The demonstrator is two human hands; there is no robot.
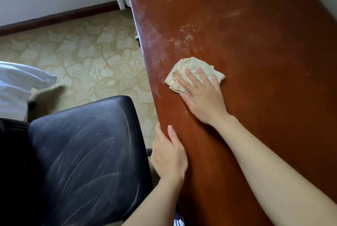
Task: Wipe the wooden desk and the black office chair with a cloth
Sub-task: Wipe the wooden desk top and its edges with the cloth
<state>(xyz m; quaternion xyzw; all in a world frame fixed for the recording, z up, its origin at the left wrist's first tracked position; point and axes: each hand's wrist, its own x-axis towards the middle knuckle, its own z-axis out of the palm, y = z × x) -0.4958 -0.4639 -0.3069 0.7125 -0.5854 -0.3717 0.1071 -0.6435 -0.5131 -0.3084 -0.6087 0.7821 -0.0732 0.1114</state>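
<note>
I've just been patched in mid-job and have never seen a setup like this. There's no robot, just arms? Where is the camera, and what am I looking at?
There is no machine here. A person works with bare hands, and the single picture comes from a wide-angle camera worn on their head, looking forward and down. The right hand presses a pale crumpled cloth flat against the wooden desk with straight fingers. Whitish dusty smears show on the wood beyond the cloth. The left hand rests on the desk's edge and holds nothing. Beside the desk stands the black office chair, its seat streaked with pale marks. Patterned carpet lies below.
</note>
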